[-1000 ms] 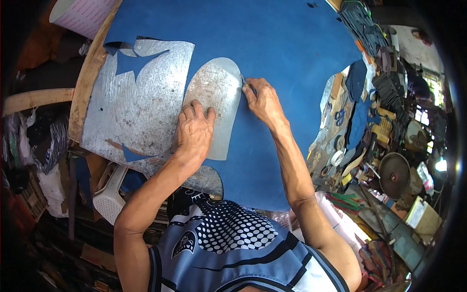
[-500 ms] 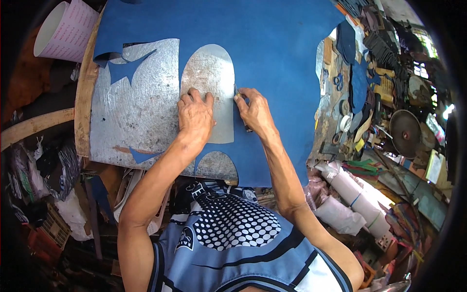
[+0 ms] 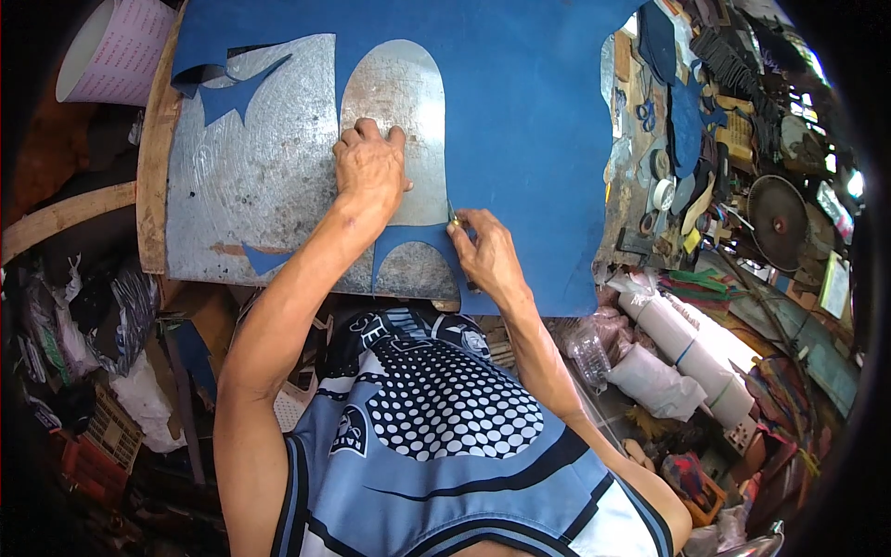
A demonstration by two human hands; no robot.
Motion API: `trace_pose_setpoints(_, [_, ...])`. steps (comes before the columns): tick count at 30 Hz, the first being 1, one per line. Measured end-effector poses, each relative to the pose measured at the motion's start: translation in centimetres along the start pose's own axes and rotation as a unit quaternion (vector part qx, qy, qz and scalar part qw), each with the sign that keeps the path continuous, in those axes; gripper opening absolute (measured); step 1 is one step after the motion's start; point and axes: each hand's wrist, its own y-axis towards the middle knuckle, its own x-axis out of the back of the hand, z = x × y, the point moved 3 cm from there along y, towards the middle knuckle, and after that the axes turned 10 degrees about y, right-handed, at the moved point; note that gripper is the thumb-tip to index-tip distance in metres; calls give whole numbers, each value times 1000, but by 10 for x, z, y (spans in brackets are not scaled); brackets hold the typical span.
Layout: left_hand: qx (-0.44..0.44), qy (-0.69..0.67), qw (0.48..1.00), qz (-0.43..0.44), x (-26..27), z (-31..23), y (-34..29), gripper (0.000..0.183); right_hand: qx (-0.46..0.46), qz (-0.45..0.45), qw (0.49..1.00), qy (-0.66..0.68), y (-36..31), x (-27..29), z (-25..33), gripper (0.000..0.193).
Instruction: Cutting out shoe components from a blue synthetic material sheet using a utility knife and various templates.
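A pale, round-topped template (image 3: 419, 102) lies on the blue sheet material (image 3: 529, 130). My left hand (image 3: 371, 172) presses on the template's left half, its fingers bent and slightly apart. At the template's lower right corner, my right hand (image 3: 487, 251) grips a slim knife (image 3: 452, 213). Its thin blade touches the sheet beside the template's edge; most of the handle is hidden in the fingers. Below the template, a rounded gap in the sheet bares the scratched metal tabletop (image 3: 251, 167).
Blue offcuts (image 3: 232, 97) lie on the metal at the left. Along the right side are scissors (image 3: 646, 115), tape rolls (image 3: 663, 194) and dark scraps. A round fan (image 3: 778, 223) stands farther right, above wrapped rolls (image 3: 687, 348). A pinkish-white roll (image 3: 116, 56) is at the far left.
My right hand has drawn the knife down along the template's right edge to its lower corner. My left hand stays on the template. The whole table sits higher in the picture.
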Motion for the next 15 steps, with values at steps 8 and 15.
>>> trace_pose_setpoints(8, [-5, 9, 1000, -6, 0, -4, -1, 66, -26, -1, 999, 22, -30, 0, -12, 26])
trace_pose_setpoints(15, [8, 0, 999, 42, 3, -6, -5, 64, -2, -6, 1000, 11, -35, -4, -20, 26])
